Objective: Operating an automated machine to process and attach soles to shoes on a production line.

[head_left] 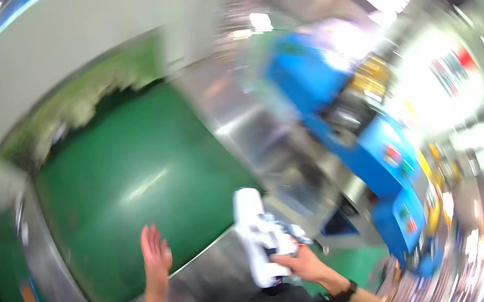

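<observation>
My right hand (300, 262) is closed on the lower right side of a white, dark-patterned piece that looks like fabric, perhaps a sock (252, 230). The piece hangs upright in front of me, over the metal front edge; motion blur hides its exact kind. To the left, my left hand (156, 251) is raised with its fingers stretched out and holds nothing. It is just above the near edge of a green belt surface (128, 164), apart from the white piece. Each wrist wears a black band.
A metal frame (57, 261) borders the green surface. At its far end stands a large pale machine housing (74, 44) with a ragged-edged opening. Blue machine units (379, 159) line the right side, blurred. Bright lights glare at the upper right.
</observation>
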Available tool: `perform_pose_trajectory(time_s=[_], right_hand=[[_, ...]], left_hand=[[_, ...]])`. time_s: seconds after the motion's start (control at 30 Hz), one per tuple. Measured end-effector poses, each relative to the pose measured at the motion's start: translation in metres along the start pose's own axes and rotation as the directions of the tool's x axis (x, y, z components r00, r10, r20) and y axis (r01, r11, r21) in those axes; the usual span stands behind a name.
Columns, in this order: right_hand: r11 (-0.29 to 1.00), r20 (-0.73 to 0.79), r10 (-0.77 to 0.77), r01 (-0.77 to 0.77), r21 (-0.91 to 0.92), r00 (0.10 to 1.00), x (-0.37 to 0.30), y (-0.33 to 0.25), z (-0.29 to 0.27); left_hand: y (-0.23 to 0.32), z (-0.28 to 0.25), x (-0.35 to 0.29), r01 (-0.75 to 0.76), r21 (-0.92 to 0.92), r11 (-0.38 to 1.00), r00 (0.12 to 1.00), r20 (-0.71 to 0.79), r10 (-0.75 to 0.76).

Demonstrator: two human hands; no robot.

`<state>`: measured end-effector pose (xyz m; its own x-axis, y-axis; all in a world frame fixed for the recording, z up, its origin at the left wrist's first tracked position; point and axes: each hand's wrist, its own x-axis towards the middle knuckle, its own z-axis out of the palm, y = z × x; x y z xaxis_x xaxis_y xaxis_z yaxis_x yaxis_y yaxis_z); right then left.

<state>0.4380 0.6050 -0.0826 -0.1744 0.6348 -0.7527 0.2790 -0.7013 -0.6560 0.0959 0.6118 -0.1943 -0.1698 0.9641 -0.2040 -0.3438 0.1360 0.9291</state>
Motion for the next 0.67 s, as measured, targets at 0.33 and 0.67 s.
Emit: perform_pose_trajectory(time_s=[0.33,0.67], right_hand=[[0.789,-0.168,-0.471,0.498,0.36,0.866,-0.173,0.094,-0.159],[0.027,-0.901,-0.19,0.92,0.392,0.389,-0.361,0.333,-0.346]], left_hand=[[-0.013,0.368,-0.144,-0.027,0.043,0.999,0.755,0.655,-0.008],[-0.087,0.707,-0.247,-0.098,0.229,0.968,0.293,0.937,-0.192]])
